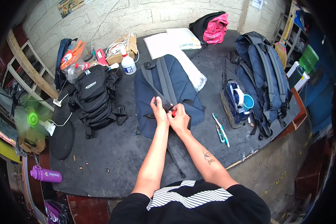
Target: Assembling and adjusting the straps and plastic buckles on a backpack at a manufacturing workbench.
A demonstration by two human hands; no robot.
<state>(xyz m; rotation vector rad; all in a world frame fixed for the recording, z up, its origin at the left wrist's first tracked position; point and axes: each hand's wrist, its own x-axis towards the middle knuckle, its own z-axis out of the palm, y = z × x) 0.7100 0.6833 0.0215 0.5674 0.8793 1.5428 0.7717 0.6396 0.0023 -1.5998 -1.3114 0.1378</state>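
Note:
A dark blue backpack (145, 115) lies on the black tabletop in front of me, its grey shoulder straps (164, 80) facing up. My left hand (159, 112) is closed on the lower part of a strap, its thumb on top. Right beside it, my right hand (179, 120) is closed around a small red object (174, 113). Most of that object is hidden by the fingers, so its kind does not show. The two hands nearly touch at the wrists. A loose strap (175, 158) trails from the backpack toward me.
A black bag (93, 89) and a spray bottle (128, 63) stand left. Rightward are toothbrushes (221, 130), a caddy with a blue cup (247, 101) and a large navy backpack (263, 74). White packages (183, 39) and a pink-black bag (214, 30) lie behind; a purple bottle (46, 174) is near left.

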